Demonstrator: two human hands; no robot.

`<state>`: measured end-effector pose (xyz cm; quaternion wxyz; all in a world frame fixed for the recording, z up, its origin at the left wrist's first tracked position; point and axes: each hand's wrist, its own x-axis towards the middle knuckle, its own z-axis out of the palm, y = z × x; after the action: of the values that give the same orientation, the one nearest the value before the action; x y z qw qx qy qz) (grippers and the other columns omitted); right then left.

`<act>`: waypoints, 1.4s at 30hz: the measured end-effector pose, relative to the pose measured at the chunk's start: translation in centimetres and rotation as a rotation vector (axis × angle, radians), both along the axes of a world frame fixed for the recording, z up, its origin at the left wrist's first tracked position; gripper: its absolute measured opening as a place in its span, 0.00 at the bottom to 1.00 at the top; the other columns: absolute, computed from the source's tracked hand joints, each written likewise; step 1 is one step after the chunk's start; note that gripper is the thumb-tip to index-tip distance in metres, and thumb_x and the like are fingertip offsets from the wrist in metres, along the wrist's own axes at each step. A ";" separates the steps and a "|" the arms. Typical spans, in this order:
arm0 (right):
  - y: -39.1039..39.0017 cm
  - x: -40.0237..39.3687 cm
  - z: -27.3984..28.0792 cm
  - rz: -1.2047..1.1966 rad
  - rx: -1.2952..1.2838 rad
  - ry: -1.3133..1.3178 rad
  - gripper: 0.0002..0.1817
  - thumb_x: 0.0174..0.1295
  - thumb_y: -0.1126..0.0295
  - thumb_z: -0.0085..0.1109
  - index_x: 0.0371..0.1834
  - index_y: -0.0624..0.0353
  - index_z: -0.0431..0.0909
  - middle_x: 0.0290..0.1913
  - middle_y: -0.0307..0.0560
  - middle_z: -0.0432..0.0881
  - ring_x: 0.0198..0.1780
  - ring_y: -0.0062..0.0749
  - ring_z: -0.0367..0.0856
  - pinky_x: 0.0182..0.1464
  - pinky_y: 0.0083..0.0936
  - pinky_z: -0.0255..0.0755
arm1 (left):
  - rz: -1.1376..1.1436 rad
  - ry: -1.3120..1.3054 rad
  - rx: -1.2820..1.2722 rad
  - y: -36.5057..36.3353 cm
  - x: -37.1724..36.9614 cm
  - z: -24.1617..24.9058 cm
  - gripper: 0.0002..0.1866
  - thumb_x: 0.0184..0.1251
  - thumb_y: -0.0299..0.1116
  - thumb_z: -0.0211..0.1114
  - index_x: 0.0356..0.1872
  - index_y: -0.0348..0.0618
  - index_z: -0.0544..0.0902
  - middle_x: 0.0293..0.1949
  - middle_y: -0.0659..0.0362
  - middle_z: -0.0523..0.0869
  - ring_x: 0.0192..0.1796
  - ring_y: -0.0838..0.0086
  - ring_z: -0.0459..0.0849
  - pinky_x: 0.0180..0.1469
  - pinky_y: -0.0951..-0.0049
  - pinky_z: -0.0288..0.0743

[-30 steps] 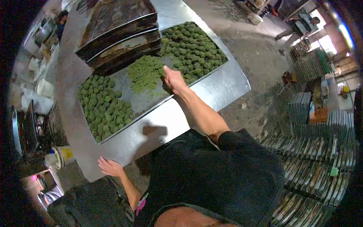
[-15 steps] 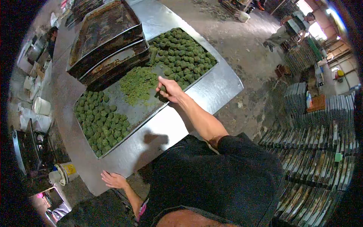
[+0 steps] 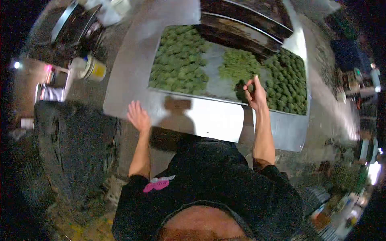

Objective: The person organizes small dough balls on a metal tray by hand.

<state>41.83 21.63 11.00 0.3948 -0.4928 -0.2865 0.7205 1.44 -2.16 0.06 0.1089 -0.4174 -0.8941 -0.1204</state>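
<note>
My right hand (image 3: 256,93) is raised over the front edge of a metal tray (image 3: 215,97), its fingers curled in. A dark green ball shows partly between thumb and fingers, mostly hidden. Just behind it lies a heap of loose, crumbly green mixture (image 3: 240,65). Rows of green balls (image 3: 179,60) fill the tray's left side, and more green balls (image 3: 287,82) fill its right side. My left hand (image 3: 139,116) lies flat on the table's near left part, fingers spread, holding nothing.
Dark stacked trays (image 3: 241,29) stand on the metal table (image 3: 128,76) behind the mixture. A white and yellow bucket (image 3: 95,69) is on the floor at left. Black sheeting (image 3: 74,148) covers something near the table's left corner.
The view has swung left, so the tray now lies straight ahead. My right hand stays curled above the tray's front edge, and my left hand remains flat on the table.
</note>
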 end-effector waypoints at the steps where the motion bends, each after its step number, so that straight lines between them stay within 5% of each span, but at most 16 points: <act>1: 0.2 -1.0 -0.3 0.081 0.011 -0.178 0.24 0.66 0.46 0.46 0.24 0.54 0.72 0.17 0.40 0.73 0.13 0.20 0.63 0.14 0.18 0.51 | 0.034 0.002 -0.014 -0.1 0.3 0.0 0.27 0.59 0.32 0.51 0.63 0.53 0.68 0.68 0.59 0.63 0.72 0.65 0.56 0.71 0.53 0.41; 3: 0.0 -4.8 -0.6 0.159 0.284 -0.538 0.28 0.64 0.46 0.48 0.11 0.54 0.70 0.13 0.36 0.69 0.16 0.22 0.65 0.20 0.23 0.56 | -0.020 -0.047 0.063 0.0 -0.1 -0.2 0.27 0.59 0.32 0.50 0.64 0.52 0.68 0.68 0.59 0.63 0.72 0.63 0.55 0.71 0.52 0.40; 4: -0.2 -6.9 0.3 0.299 0.376 -0.635 0.29 0.65 0.48 0.46 0.13 0.59 0.72 0.14 0.42 0.72 0.18 0.28 0.69 0.24 0.27 0.60 | -0.014 -0.047 0.059 -0.1 -0.5 -0.3 0.27 0.59 0.32 0.50 0.64 0.52 0.68 0.68 0.59 0.63 0.72 0.63 0.55 0.71 0.52 0.40; 5: 0.0 -8.8 -0.8 0.386 0.499 -0.751 0.29 0.65 0.48 0.46 0.18 0.64 0.74 0.18 0.43 0.74 0.23 0.25 0.69 0.28 0.27 0.62 | -0.017 -0.047 0.062 -0.3 -0.6 -0.1 0.27 0.59 0.32 0.50 0.64 0.52 0.68 0.68 0.58 0.63 0.72 0.63 0.54 0.71 0.51 0.39; 8: -1.1 -13.8 0.2 0.563 0.813 -0.922 0.26 0.65 0.49 0.45 0.37 0.65 0.78 0.39 0.58 0.81 0.43 0.48 0.79 0.47 0.35 0.70 | -0.049 -0.059 0.075 -0.1 -0.4 0.1 0.27 0.59 0.32 0.49 0.63 0.51 0.68 0.68 0.58 0.63 0.72 0.62 0.54 0.71 0.50 0.38; 10: -1.7 -15.1 1.4 0.601 0.830 -0.638 0.19 0.64 0.56 0.50 0.46 0.62 0.76 0.45 0.59 0.80 0.48 0.49 0.78 0.52 0.34 0.69 | -0.054 -0.068 0.079 0.1 -0.5 0.1 0.26 0.59 0.32 0.49 0.63 0.51 0.69 0.68 0.58 0.64 0.72 0.61 0.55 0.71 0.50 0.38; 12: -1.1 -14.2 1.4 0.511 0.954 -0.734 0.16 0.62 0.61 0.53 0.47 0.61 0.76 0.46 0.59 0.79 0.48 0.52 0.78 0.51 0.36 0.71 | -0.026 -0.057 0.089 0.2 -0.4 0.1 0.25 0.59 0.31 0.48 0.62 0.50 0.70 0.67 0.58 0.65 0.71 0.61 0.56 0.71 0.49 0.39; 15: 2.1 -8.0 -1.1 0.417 1.095 -1.242 0.15 0.57 0.69 0.58 0.47 0.61 0.77 0.46 0.61 0.78 0.45 0.56 0.77 0.45 0.39 0.73 | -0.029 -0.031 0.111 0.2 -0.6 -0.2 0.25 0.60 0.32 0.48 0.61 0.51 0.71 0.67 0.58 0.66 0.71 0.60 0.58 0.70 0.48 0.42; 16: 3.0 -6.1 -1.2 0.436 0.908 -1.342 0.15 0.57 0.69 0.57 0.47 0.62 0.77 0.47 0.62 0.77 0.44 0.55 0.77 0.46 0.39 0.73 | -0.019 -0.011 0.120 0.3 -0.6 -0.3 0.24 0.61 0.32 0.48 0.61 0.51 0.72 0.67 0.58 0.66 0.70 0.60 0.59 0.70 0.48 0.43; 20: 4.9 -2.4 -4.2 0.500 1.075 -1.590 0.14 0.57 0.74 0.47 0.45 0.66 0.74 0.42 0.61 0.78 0.45 0.54 0.76 0.46 0.41 0.73 | -0.024 0.023 0.142 0.4 -0.5 -1.0 0.24 0.61 0.32 0.48 0.61 0.51 0.72 0.66 0.58 0.68 0.69 0.60 0.61 0.69 0.47 0.45; 24: 5.4 -2.1 -7.1 0.397 1.051 -1.588 0.10 0.55 0.75 0.47 0.36 0.67 0.77 0.37 0.61 0.80 0.42 0.55 0.79 0.41 0.43 0.75 | -0.023 0.038 0.120 0.6 -0.6 -0.5 0.24 0.62 0.32 0.47 0.61 0.51 0.72 0.65 0.58 0.69 0.69 0.60 0.62 0.69 0.47 0.45; 26: 7.3 -0.4 -7.4 0.704 0.718 -1.642 0.15 0.56 0.67 0.57 0.43 0.65 0.78 0.34 0.62 0.80 0.39 0.56 0.79 0.39 0.44 0.74 | -0.040 0.023 0.121 0.0 -0.2 -0.3 0.24 0.62 0.32 0.47 0.61 0.51 0.72 0.65 0.58 0.69 0.69 0.60 0.61 0.69 0.47 0.44; 30: 6.8 4.5 -8.7 0.883 0.914 -1.480 0.16 0.51 0.65 0.63 0.39 0.64 0.78 0.34 0.63 0.79 0.39 0.53 0.79 0.40 0.44 0.73 | -0.004 -0.008 0.118 0.7 -0.5 -0.5 0.24 0.63 0.33 0.46 0.61 0.52 0.72 0.66 0.58 0.68 0.70 0.61 0.60 0.69 0.47 0.44; 32: 5.1 4.0 -7.3 0.859 0.807 -1.491 0.14 0.51 0.65 0.63 0.38 0.62 0.79 0.34 0.62 0.80 0.39 0.54 0.79 0.39 0.44 0.73 | 0.010 -0.010 0.110 0.2 -0.3 -0.9 0.24 0.63 0.34 0.47 0.62 0.52 0.72 0.66 0.58 0.67 0.70 0.61 0.59 0.69 0.46 0.44; 38: 4.0 2.0 -4.1 0.814 0.910 -1.477 0.11 0.52 0.73 0.55 0.38 0.60 0.81 0.33 0.63 0.79 0.38 0.56 0.79 0.41 0.44 0.73 | -0.011 0.009 0.123 0.6 -0.5 -0.7 0.23 0.64 0.35 0.47 0.62 0.53 0.71 0.66 0.58 0.67 0.70 0.60 0.60 0.69 0.46 0.44; 42: 3.4 0.9 -7.1 0.846 0.981 -1.523 0.12 0.53 0.72 0.55 0.41 0.59 0.81 0.36 0.62 0.80 0.40 0.57 0.78 0.44 0.44 0.73 | -0.025 -0.013 0.131 0.2 -0.5 -0.6 0.23 0.64 0.35 0.47 0.62 0.53 0.71 0.66 0.58 0.67 0.70 0.60 0.59 0.69 0.46 0.43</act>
<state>42.70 25.02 3.88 -0.0232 -0.4630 -0.8808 0.0959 0.98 -1.91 -0.56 0.1288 -0.4196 -0.8798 -0.1824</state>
